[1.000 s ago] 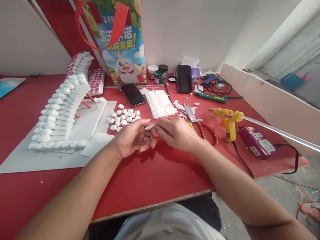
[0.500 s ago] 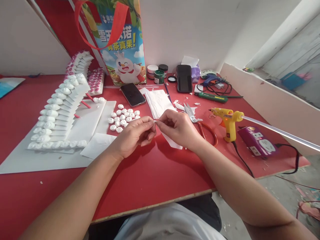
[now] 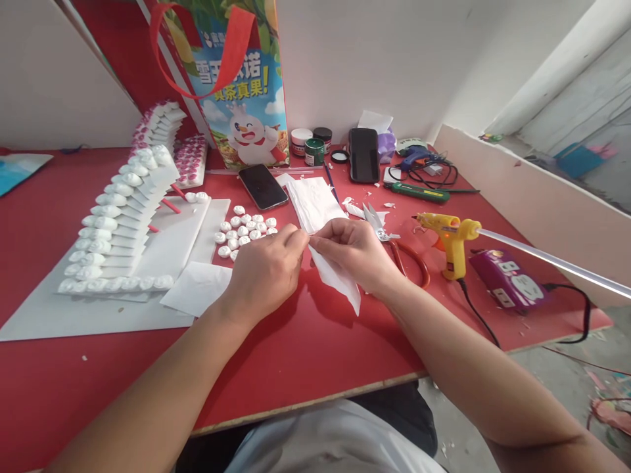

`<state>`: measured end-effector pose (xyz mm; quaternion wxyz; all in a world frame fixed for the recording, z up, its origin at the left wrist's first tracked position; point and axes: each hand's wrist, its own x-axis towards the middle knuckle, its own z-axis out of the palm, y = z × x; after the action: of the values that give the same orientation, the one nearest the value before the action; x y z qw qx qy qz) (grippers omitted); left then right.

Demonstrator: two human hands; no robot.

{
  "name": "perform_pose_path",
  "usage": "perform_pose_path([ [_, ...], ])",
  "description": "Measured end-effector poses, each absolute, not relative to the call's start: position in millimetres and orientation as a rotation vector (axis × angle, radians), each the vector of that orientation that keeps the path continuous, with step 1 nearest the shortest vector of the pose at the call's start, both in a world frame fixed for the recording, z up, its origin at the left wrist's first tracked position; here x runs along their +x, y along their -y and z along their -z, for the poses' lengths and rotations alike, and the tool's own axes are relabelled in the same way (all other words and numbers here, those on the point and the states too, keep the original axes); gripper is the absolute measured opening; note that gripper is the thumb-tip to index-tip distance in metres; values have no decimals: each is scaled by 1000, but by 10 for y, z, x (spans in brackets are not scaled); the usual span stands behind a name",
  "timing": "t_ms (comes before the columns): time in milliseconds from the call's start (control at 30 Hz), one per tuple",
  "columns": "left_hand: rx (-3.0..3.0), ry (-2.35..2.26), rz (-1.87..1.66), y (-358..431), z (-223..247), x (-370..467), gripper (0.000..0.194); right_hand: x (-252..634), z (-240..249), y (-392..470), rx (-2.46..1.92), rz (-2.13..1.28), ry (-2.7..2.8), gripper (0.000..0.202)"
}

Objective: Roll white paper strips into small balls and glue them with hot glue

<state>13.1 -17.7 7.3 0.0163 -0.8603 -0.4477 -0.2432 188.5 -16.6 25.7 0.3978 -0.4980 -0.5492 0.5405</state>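
Observation:
A thin white paper strip (image 3: 339,281) hangs down from the pinched fingers of my right hand (image 3: 348,253). My left hand (image 3: 271,269) is closed right beside it, back turned up, and its fingertips meet the strip's upper end; what lies between them is hidden. Behind the hands is a stack of white paper (image 3: 315,203). Several small white rolled rosettes (image 3: 242,231) lie behind my left hand, partly covered by it. Farther left, a curved white model (image 3: 118,230) edged with rosettes stands on a white board (image 3: 142,322).
Scissors (image 3: 377,223) with orange handles lie behind my right wrist. A yellow glue gun (image 3: 451,240) stands right, beside a purple box (image 3: 510,279). Two phones (image 3: 263,186), paint jars (image 3: 314,151), a green cutter (image 3: 419,192) and a printed bag (image 3: 241,112) are at the back.
My left hand has rolled over so its back faces up, fingers bent more. The paper strip below my right hand has swung out and now shows more.

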Motion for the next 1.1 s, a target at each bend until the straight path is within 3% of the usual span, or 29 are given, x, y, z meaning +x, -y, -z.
perform_pose_path([
  [133, -2703, 1323, 783, 171, -61, 114, 29, 1894, -206, 144, -1191, -1343, 1429, 16],
  [267, -2831, 1381, 1206, 174, -41, 114, 26, 1904, -155, 122, -1143, -1218, 1525, 15],
  [400, -2843, 1441, 1512, 188, -59, 121, 23, 1918, -183, 110, -1158, -1325, 1469, 18],
  [633, -2719, 1421, 1499, 189, -24, 134, 23, 1931, -203, 71, -1144, -1601, 1243, 33],
  [900, -2533, 1236, 1119, 131, 92, 131, 28, 1881, -241, 129, -1254, -1462, 1277, 18],
  [1100, -2664, 1208, 1215, 160, 61, 134, 32, 1901, -231, 120, -1281, -1452, 1242, 18],
])
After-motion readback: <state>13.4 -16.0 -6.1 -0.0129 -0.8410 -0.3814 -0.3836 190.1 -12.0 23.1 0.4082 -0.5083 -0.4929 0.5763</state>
